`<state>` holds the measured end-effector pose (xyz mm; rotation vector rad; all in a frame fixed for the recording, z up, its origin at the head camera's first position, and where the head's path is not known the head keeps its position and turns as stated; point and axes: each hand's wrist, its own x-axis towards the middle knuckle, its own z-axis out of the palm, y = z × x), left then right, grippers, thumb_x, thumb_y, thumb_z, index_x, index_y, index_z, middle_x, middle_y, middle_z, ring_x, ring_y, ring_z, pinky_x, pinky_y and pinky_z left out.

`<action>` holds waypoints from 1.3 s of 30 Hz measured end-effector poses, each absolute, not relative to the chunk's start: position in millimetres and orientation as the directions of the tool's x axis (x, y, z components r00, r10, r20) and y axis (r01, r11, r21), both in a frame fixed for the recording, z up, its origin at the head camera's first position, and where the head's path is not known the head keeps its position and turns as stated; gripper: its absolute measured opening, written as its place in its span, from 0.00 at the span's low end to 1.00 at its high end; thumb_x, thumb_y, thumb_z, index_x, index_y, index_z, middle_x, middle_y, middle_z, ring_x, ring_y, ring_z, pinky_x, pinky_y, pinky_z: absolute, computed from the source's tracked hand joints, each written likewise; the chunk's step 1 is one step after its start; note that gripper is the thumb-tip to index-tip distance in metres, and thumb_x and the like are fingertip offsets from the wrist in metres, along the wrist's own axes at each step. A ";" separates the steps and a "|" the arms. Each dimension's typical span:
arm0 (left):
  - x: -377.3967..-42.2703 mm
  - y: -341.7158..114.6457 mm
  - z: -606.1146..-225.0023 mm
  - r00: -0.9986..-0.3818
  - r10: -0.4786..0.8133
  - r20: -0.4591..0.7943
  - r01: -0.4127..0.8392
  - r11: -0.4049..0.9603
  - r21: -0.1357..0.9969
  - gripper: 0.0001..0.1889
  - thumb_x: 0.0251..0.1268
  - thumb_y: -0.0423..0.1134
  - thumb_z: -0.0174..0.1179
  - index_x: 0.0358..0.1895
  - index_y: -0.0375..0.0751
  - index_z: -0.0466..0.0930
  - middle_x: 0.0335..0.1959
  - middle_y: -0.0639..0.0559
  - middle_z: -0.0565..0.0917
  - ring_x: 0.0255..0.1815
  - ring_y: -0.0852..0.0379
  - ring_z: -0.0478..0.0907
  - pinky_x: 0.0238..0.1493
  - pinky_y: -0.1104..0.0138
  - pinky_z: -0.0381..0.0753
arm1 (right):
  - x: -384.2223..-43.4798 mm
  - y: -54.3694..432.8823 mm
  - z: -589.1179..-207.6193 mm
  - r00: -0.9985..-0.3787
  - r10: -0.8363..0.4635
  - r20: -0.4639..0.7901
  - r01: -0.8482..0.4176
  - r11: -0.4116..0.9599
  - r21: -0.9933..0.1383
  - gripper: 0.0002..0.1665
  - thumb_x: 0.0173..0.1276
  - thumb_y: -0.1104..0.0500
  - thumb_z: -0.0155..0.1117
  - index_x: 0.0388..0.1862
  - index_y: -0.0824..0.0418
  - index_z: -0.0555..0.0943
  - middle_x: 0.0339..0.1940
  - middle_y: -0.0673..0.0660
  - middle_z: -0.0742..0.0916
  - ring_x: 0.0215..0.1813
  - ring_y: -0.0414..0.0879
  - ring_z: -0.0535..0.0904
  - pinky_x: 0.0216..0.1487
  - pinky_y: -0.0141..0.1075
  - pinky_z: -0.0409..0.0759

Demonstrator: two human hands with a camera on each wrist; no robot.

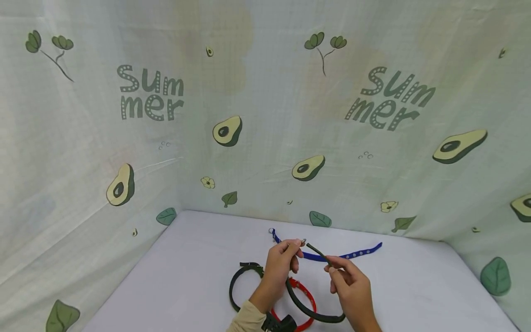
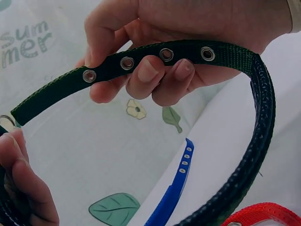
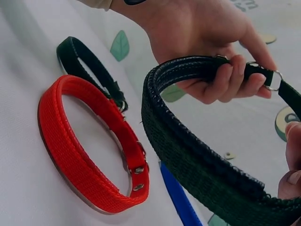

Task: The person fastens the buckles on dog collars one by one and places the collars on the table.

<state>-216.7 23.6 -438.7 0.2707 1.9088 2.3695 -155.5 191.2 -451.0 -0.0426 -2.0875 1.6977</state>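
Over the near middle of the white table (image 1: 186, 258), a green collar (image 3: 186, 155) with a dark stitched lining is held up, its padded part hanging in a curve between two hands. The left hand (image 1: 279, 263) grips the buckle end, fingers curled round the band and the forefinger reaching along it to a metal ring (image 3: 277, 81). The right hand (image 1: 351, 282) pinches the strap end between thumb and fingers, the remaining fingertips bent against the band. Four metal eyelets show along this stretch in the left wrist view. The strap's free tip (image 2: 22, 115) points left and lies right at the ring; whether it touches or passes through cannot be told.

Below the raised collar, a red collar (image 3: 84, 174) stands on its edge on the table, closed in a loop. To its left is a second dark green collar (image 1: 231, 287), also looped, close to the red one; whether they touch is unclear. Beyond the hands, a blue collar (image 1: 356, 254) lies unfastened, stretched from left to right, with its ring at the left end and eyelets toward the right end.

A beige sleeve (image 1: 246, 318) covers the left forearm at the near edge. At the far side and on both flanks hangs a pale cloth (image 1: 265, 92) printed with avocados, leaves, flowers and the word "summer".
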 end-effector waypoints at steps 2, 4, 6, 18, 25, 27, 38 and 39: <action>-216.2 24.1 -438.5 -0.981 0.178 0.082 0.041 -0.221 0.974 0.17 0.73 0.49 0.59 0.45 0.36 0.84 0.27 0.50 0.80 0.21 0.57 0.71 0.28 0.68 0.73 | -155.5 190.9 -450.7 -0.899 0.301 0.319 -0.251 0.243 -0.937 0.12 0.71 0.69 0.61 0.50 0.61 0.84 0.34 0.56 0.86 0.19 0.48 0.75 0.17 0.34 0.67; -216.3 24.0 -438.0 -0.980 0.183 0.083 0.042 -0.219 0.975 0.17 0.73 0.48 0.59 0.45 0.36 0.83 0.28 0.50 0.80 0.21 0.57 0.71 0.29 0.68 0.74 | -155.8 190.8 -450.3 -0.898 0.299 0.322 -0.253 0.246 -0.936 0.12 0.71 0.69 0.61 0.50 0.61 0.84 0.34 0.56 0.86 0.19 0.48 0.75 0.17 0.34 0.68; -217.0 23.5 -437.2 -0.977 0.194 0.089 0.045 -0.220 0.975 0.17 0.73 0.48 0.59 0.47 0.35 0.83 0.29 0.50 0.80 0.22 0.58 0.71 0.30 0.68 0.75 | -156.3 190.7 -449.5 -0.896 0.297 0.330 -0.261 0.250 -0.932 0.12 0.71 0.69 0.61 0.50 0.60 0.84 0.34 0.56 0.86 0.19 0.48 0.75 0.17 0.34 0.68; -215.2 23.9 -431.0 -0.962 0.246 0.122 0.055 -0.262 0.963 0.15 0.74 0.45 0.59 0.49 0.36 0.82 0.31 0.49 0.81 0.24 0.57 0.73 0.30 0.68 0.76 | -155.0 189.1 -444.5 -0.891 0.286 0.352 -0.280 0.266 -0.923 0.12 0.73 0.68 0.60 0.50 0.60 0.84 0.34 0.55 0.86 0.20 0.48 0.76 0.18 0.35 0.71; -212.8 25.0 -429.5 -0.961 0.254 0.110 0.045 -0.252 0.967 0.14 0.74 0.44 0.59 0.51 0.36 0.82 0.31 0.49 0.81 0.24 0.58 0.74 0.29 0.68 0.76 | -152.9 189.4 -443.3 -0.893 0.291 0.343 -0.264 0.277 -0.924 0.11 0.73 0.68 0.60 0.50 0.60 0.84 0.34 0.55 0.86 0.20 0.48 0.76 0.18 0.35 0.71; -212.1 24.9 -428.7 -0.958 0.262 0.112 0.045 -0.249 0.967 0.14 0.74 0.44 0.59 0.51 0.36 0.82 0.32 0.49 0.81 0.24 0.58 0.74 0.30 0.68 0.76 | -152.2 189.1 -443.2 -0.893 0.298 0.336 -0.257 0.275 -0.926 0.11 0.73 0.68 0.60 0.50 0.60 0.84 0.34 0.55 0.86 0.20 0.48 0.76 0.18 0.35 0.71; -208.0 26.4 -426.5 -0.946 0.296 0.134 0.057 -0.252 0.966 0.15 0.74 0.42 0.59 0.53 0.35 0.80 0.35 0.47 0.81 0.25 0.58 0.74 0.30 0.69 0.77 | -148.6 188.9 -439.9 -0.894 0.302 0.332 -0.254 0.270 -0.929 0.11 0.73 0.68 0.60 0.51 0.61 0.83 0.35 0.56 0.86 0.21 0.48 0.76 0.19 0.35 0.73; -207.6 26.9 -426.3 -0.944 0.298 0.139 0.063 -0.251 0.966 0.15 0.74 0.42 0.59 0.54 0.35 0.80 0.35 0.47 0.81 0.25 0.58 0.74 0.30 0.69 0.77 | -148.5 189.2 -439.3 -0.892 0.302 0.337 -0.258 0.271 -0.927 0.11 0.73 0.68 0.60 0.51 0.61 0.83 0.34 0.56 0.86 0.21 0.48 0.76 0.19 0.35 0.74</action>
